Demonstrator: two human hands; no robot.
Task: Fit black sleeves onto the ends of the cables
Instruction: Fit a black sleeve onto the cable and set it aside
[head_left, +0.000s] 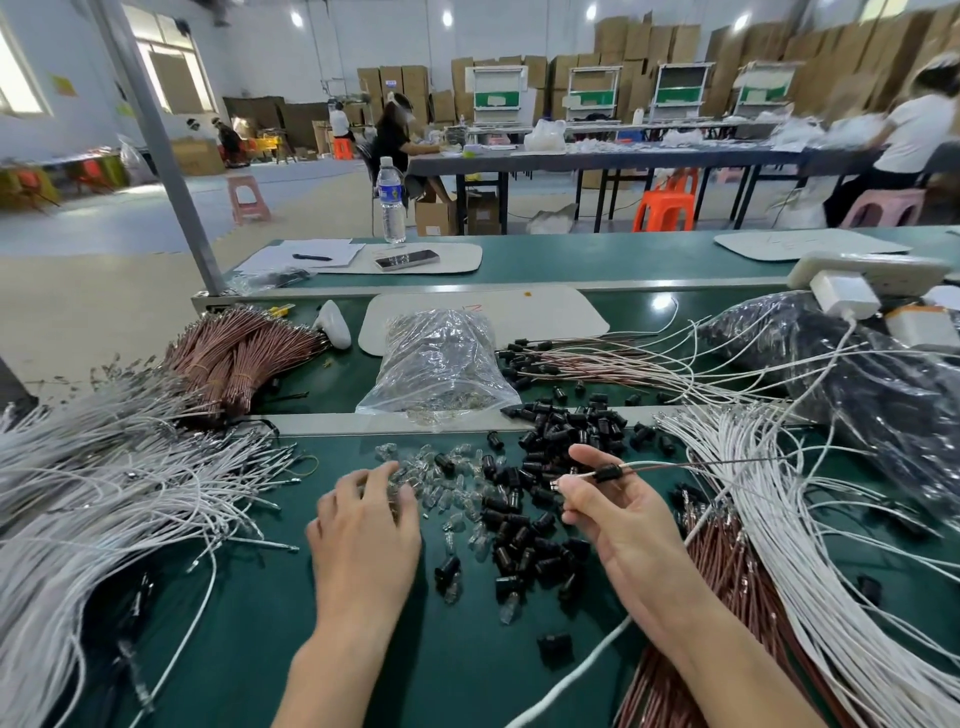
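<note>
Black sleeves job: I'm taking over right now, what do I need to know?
Right hand pinches a cable pair with one black sleeve slid on it.
Left hand rests its fingers on the clear bulbs; whether it holds one, I cannot tell.
Loose sleeves lie between and beyond the hands.
Done: a small bunch of sleeved cables farther back.
Left: big piles of bare white cables and brown cables.
</note>
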